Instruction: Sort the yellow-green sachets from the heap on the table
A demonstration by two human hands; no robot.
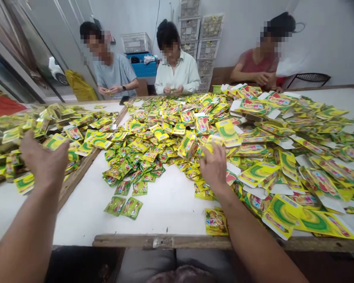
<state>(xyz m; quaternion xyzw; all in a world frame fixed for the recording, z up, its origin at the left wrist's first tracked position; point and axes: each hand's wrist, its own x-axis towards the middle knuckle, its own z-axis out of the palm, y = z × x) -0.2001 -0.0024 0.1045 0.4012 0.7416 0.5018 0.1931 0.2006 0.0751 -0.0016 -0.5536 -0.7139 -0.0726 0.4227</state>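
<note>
My left hand (pixel 45 162) is open over the left heap of filled yellow cartons (pixel 57 141), thumb and fingers apart, with nothing visible in it. Further right, my right hand (pixel 214 167) has its fingers bent around a yellow carton (pixel 214 142) at the edge of the right heap. The fingers partly hide that carton. Between my hands lies a mound of small green sachets (pixel 140 167) and yellow sachets (pixel 153 137). Several green sachets lie loose near me, and a yellow sachet (pixel 216 222) rests by my right forearm. Flat, open-ended yellow cartons (pixel 259 173) are piled on the right.
A wooden strip (pixel 79 179) divides the white table (pixel 165 204), and a wooden edge (pixel 129 240) runs along its front. Across the table sit three people, a person in light blue (pixel 115 74) among them. Stacked crates (pixel 190 31) stand against the wall.
</note>
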